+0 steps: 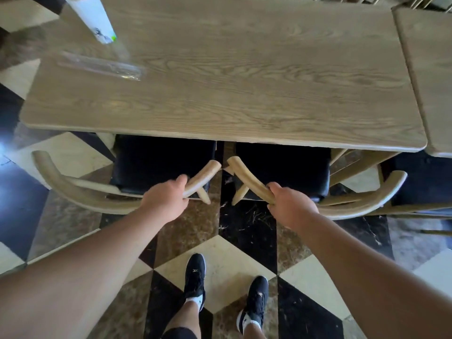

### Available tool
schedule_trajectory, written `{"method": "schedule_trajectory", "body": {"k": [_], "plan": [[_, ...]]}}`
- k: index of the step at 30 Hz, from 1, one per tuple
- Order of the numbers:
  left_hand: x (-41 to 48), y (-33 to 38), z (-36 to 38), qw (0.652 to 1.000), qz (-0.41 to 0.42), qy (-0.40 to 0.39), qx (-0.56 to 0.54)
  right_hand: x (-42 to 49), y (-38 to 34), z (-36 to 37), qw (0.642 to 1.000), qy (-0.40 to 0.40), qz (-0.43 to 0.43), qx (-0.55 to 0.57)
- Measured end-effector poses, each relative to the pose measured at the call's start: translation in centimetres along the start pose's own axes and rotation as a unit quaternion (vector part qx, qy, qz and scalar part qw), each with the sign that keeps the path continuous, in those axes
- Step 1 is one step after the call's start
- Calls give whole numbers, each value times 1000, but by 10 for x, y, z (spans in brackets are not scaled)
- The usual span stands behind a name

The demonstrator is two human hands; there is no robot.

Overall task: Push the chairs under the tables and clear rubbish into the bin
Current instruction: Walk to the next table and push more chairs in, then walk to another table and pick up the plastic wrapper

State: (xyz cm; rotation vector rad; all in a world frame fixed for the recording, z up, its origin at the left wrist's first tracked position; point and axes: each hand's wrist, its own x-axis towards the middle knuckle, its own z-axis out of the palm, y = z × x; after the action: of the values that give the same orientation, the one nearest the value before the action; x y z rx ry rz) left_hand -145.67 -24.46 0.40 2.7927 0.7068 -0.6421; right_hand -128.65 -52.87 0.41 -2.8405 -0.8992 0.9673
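Two wooden chairs with curved backrests and black seat cushions stand side by side at the near edge of a long wooden table (244, 106). My left hand (166, 198) grips the right end of the left chair's backrest (80, 192). My right hand (288, 204) grips the left end of the right chair's backrest (362, 204). Both black seats sit partly under the tabletop. On the table's far left lie a clear plastic bottle (102, 66) on its side and a white cup or wrapper (94, 18).
A second wooden table (430, 69) adjoins on the right, with another chair's frame (420, 209) below it. The floor (220, 260) is marble in cream, brown and black diamonds. My two feet in black shoes stand behind the chairs.
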Motion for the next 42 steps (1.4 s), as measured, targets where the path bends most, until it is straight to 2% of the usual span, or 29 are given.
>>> {"method": "schedule_trajectory", "body": {"k": [2,10,13,19,28,33,42], "plan": [[7,-3,0,999,16,-34,0,1,-3,0,1000,0,8,-2],[4,-1,-9,998,20,-59,-3,-12,-22,7,1000,-21,10,-1],[-2,2,-28,998,38,-56,-19,-23,-30,-16,1000,-9,-3,-16],[-34,23,-127,994,75,60,-42,-62,-44,-125,985,141,-85,-49],[-135,16,-272,982,-15,175,-66,-108,-122,-269,937,245,-235,-83],[-206,-26,-313,965,-83,241,-65,-135,-199,-308,902,283,-309,-103],[-342,-143,-364,914,-179,360,-52,-210,-373,-356,841,331,-410,-122]]}}
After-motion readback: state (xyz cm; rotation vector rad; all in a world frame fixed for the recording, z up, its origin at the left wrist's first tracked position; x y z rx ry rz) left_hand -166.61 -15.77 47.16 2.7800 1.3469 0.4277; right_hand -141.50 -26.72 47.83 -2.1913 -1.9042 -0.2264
